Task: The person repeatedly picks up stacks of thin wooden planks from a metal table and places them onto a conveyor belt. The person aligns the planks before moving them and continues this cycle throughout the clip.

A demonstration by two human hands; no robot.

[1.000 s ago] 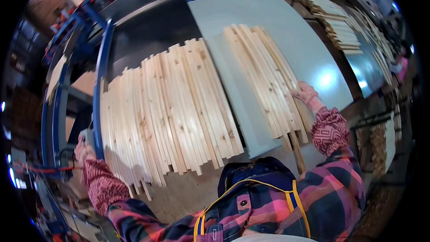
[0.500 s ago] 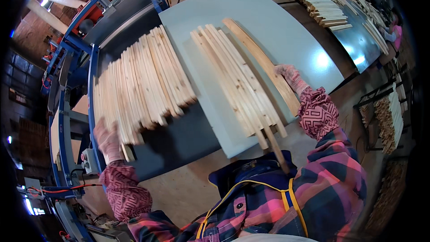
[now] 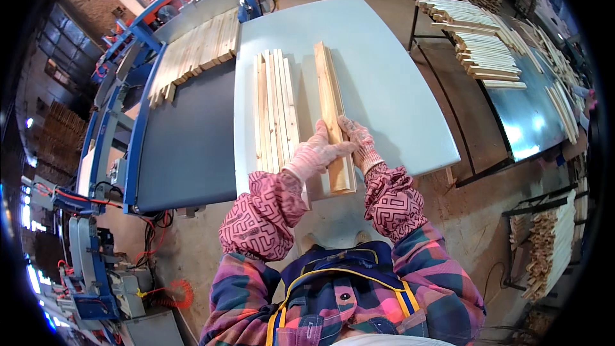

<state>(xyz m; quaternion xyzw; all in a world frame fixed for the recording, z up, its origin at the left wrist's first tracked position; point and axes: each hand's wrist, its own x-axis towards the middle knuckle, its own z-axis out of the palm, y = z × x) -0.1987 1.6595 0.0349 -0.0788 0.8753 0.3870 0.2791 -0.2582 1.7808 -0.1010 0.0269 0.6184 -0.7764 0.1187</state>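
Observation:
Two gloved hands of mine meet over a small bundle of pale wooden strips (image 3: 329,93) on the light grey tabletop (image 3: 397,102). My left hand (image 3: 315,154) is closed over the bundle's left side, its thumb pointing away and its fingers across the top. Gripping the right side is my right hand (image 3: 360,142), its fingertips partly hidden by the wood. Just left of the bundle lies a narrow row of further wooden strips (image 3: 274,99), apart from it at the far end; my left forearm covers its near end.
A dark conveyor belt (image 3: 192,147) adjoins the table's left side, with a batch of strips (image 3: 198,51) at its far end under a blue machine frame (image 3: 144,35). Stacked strips (image 3: 483,54) lie on a side table at right. A rack of wood (image 3: 551,243) stands nearer.
My left hand has left the strips on the belt and come over the table. That batch now sits farther away on the belt. My right hand has moved left, joining it at the bundle.

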